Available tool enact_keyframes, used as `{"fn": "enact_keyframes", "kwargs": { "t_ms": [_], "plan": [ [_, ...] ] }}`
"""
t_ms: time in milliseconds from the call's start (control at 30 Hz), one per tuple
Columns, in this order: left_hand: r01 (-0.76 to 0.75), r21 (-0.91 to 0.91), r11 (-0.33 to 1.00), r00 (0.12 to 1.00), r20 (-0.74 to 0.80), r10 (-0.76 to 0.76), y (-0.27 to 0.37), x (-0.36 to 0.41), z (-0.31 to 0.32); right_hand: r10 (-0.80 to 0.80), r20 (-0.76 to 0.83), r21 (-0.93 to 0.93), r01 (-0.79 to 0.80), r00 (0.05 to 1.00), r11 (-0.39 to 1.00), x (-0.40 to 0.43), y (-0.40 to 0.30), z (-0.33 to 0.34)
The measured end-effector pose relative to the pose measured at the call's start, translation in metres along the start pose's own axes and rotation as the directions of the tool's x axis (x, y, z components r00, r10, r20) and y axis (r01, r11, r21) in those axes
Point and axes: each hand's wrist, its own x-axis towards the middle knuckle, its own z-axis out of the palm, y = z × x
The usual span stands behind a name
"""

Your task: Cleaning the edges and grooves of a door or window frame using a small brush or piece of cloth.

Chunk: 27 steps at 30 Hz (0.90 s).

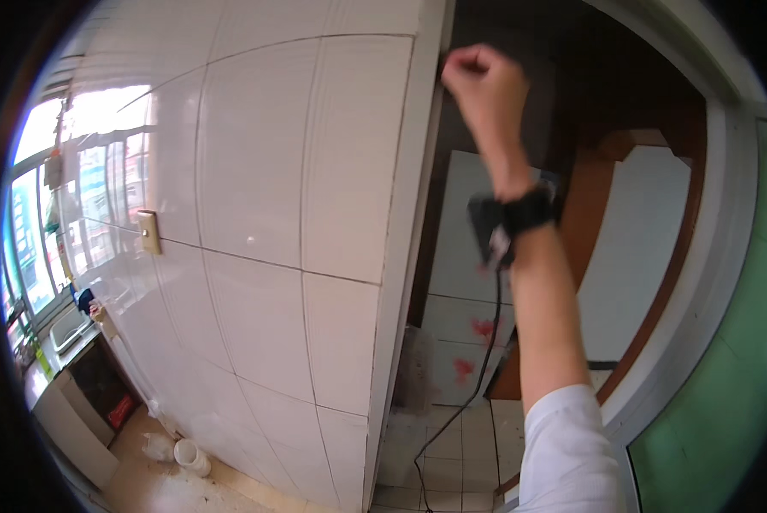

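Note:
My right hand point(486, 77) is raised at the upper part of the doorway, with its fingers curled in towards the thumb. It is beside the pale door frame point(409, 211), close to its inner edge. The hand is blurred, and whether anything thin lies between the fingers is hard to see. Around the wrist runs a black strap point(528, 211) with a dark device point(486, 231) on it. From that device a black cable point(480, 378) hangs down towards the floor. My left hand is out of view.
White wall tiles point(255, 173) with a switch plate point(149, 232) cover the left. A white bucket point(192, 457) and a plastic bag point(158, 447) lie on the floor. Beyond the doorway are a flower-patterned cabinet point(463, 320) and a wood-framed panel point(643, 256). A green panel point(710, 385) stands right.

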Motion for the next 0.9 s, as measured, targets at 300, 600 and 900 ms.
{"fn": "enact_keyframes", "kwargs": {
  "t_ms": [300, 600, 900],
  "plan": [
    [0.080, 0.123, 0.989, 0.990, 0.107, -0.093, -0.020, 0.019, -0.026, 0.417, 0.153, -0.015, -0.420, 0.896, 0.907, -0.275, -0.070, -0.058],
    [-0.190, 0.499, 0.846, 0.932, 0.362, -0.005, -0.062, 0.014, -0.098, 0.614, 0.423, -0.204, -0.590, 0.667, 0.782, -0.376, -0.083, -0.116],
    [0.359, 0.156, 0.920, 0.893, 0.228, -0.388, -0.067, 0.017, -0.030, 0.931, -0.048, -0.499, -0.816, 0.363, 0.293, -0.487, -0.106, -0.378]
  ]
}}
